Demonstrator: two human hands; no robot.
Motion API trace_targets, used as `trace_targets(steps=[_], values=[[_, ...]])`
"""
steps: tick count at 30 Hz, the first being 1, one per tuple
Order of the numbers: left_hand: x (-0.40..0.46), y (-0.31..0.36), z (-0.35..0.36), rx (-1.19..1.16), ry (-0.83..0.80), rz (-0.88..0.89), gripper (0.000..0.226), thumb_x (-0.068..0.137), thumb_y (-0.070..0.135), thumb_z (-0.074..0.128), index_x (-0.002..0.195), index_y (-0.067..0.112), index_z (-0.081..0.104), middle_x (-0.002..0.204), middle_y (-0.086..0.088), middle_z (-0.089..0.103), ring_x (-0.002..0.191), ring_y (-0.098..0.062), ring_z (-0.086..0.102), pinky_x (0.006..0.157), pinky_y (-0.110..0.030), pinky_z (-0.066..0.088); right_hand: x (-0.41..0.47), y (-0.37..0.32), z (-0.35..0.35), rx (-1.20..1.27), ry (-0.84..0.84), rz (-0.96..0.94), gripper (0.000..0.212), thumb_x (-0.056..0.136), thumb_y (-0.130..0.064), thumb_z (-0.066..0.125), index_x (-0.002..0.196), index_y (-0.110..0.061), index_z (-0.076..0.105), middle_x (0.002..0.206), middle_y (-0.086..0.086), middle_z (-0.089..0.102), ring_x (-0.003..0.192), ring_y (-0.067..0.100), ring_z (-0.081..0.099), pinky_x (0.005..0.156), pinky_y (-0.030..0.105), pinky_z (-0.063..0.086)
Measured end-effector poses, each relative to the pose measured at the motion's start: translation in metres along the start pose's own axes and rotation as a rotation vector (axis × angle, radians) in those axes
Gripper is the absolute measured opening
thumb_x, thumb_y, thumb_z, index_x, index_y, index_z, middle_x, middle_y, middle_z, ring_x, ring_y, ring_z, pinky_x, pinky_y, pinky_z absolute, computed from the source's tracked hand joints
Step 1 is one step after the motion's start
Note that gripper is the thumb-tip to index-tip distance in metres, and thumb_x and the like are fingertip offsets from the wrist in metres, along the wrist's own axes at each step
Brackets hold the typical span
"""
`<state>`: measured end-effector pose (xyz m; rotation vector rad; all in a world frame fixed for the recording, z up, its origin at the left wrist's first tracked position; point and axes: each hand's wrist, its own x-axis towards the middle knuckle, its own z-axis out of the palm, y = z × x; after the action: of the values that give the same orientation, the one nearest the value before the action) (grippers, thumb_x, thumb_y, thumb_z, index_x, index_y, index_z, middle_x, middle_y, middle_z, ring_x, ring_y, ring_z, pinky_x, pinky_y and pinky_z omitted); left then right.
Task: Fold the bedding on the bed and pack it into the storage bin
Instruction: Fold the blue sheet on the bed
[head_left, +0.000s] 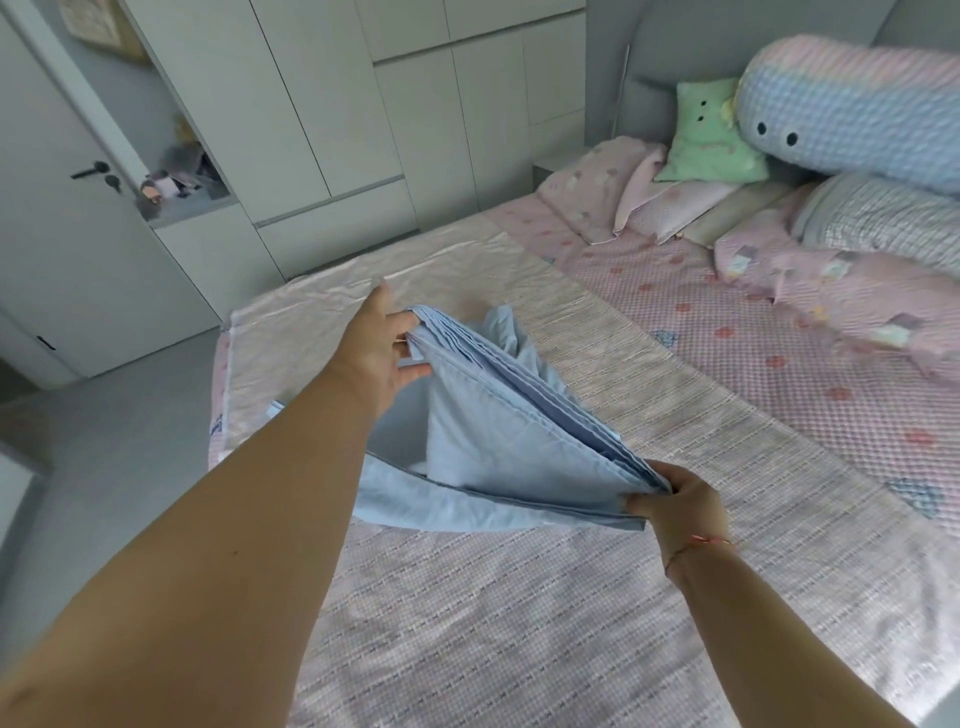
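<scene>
A light blue sheet (483, 441), folded into several layers, hangs stretched above the bed between my two hands. My left hand (382, 353) pinches the gathered layers at the far end. My right hand (675, 499) grips the stacked edges at the near end, and a thin red cord circles that wrist. The sheet's lower part droops onto a pale pink woven blanket (467, 623) spread flat over the near half of the bed. No storage bin is in view.
Pink pillows (623, 192), a green plush cushion (706, 140), a blue-and-pink bolster (852, 114) and a grey striped bolster (883, 218) are piled at the headboard. The pink dotted mattress cover (727, 332) lies bare beyond. White wardrobes (363, 104) and a door (67, 208) stand left.
</scene>
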<state>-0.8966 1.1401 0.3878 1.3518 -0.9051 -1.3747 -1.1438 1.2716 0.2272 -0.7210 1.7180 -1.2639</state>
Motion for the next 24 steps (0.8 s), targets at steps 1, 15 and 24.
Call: trace_targets(steps=[1, 15, 24], values=[[-0.002, 0.003, 0.000, -0.023, 0.014, 0.001, 0.050, 0.097, 0.057, 0.037, 0.106, 0.013, 0.058, 0.122, -0.012, 0.060, 0.111, -0.029, 0.059, 0.093, -0.052, 0.051, 0.000, -0.007, -0.001, -0.030, -0.004, -0.030, 0.043, 0.064, 0.010, 0.075, 0.099, -0.014, 0.069, 0.078, 0.001, 0.067, 0.067, 0.011, 0.060, 0.053, 0.013, 0.044], [-0.052, 0.114, -0.053, -0.207, 0.239, 0.286, 0.056, 0.100, 0.056, 0.028, 0.131, 0.016, 0.053, 0.125, 0.000, 0.060, 0.106, -0.017, 0.059, 0.071, -0.034, 0.054, 0.011, -0.203, 0.029, -0.138, -0.079, -0.522, 0.046, 0.066, 0.011, 0.073, 0.108, -0.008, 0.071, 0.090, 0.006, 0.067, 0.080, 0.018, 0.058, 0.053, 0.004, 0.043], [-0.109, 0.176, -0.077, -0.276, 0.287, 0.424, 0.035, 0.102, 0.048, 0.034, 0.111, 0.019, 0.052, 0.126, -0.002, 0.060, 0.111, -0.018, 0.062, 0.097, -0.039, 0.051, -0.011, -0.297, 0.054, -0.166, -0.131, -0.685, 0.039, 0.075, 0.005, 0.070, 0.113, -0.005, 0.068, 0.097, 0.007, 0.065, 0.085, 0.016, 0.056, 0.074, 0.020, 0.042]])
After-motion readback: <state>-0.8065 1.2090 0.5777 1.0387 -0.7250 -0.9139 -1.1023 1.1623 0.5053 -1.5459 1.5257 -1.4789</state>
